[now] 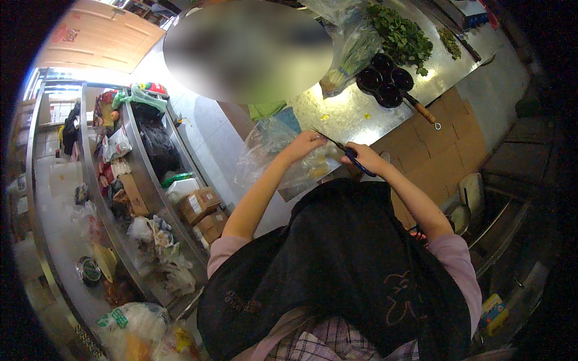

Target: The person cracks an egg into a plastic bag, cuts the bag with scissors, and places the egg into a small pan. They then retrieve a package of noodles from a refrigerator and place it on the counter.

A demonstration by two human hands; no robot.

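My right hand [363, 157] holds a pair of scissors [352, 158] with dark blue handles, its narrow blades pointing up and left. The tips are just by my left hand [308, 145], whose fingers are bent together near the metal table's edge; whether they pinch anything small cannot be told. Under and beside my hands lies a clear plastic bag [271, 155]. Small yellow bits [367, 116] are on the metal tabletop [334, 110]. Farther back is a black pan with several round cups [384, 81] and a wooden handle.
Leafy greens [402, 38] and bagged long vegetables [354, 56] lie at the table's back. Flattened cardboard [433, 158] covers the floor at right. A metal shelf rack [146, 135] with bags and cardboard boxes [201, 205] stands at left. A large area at the top is blurred.
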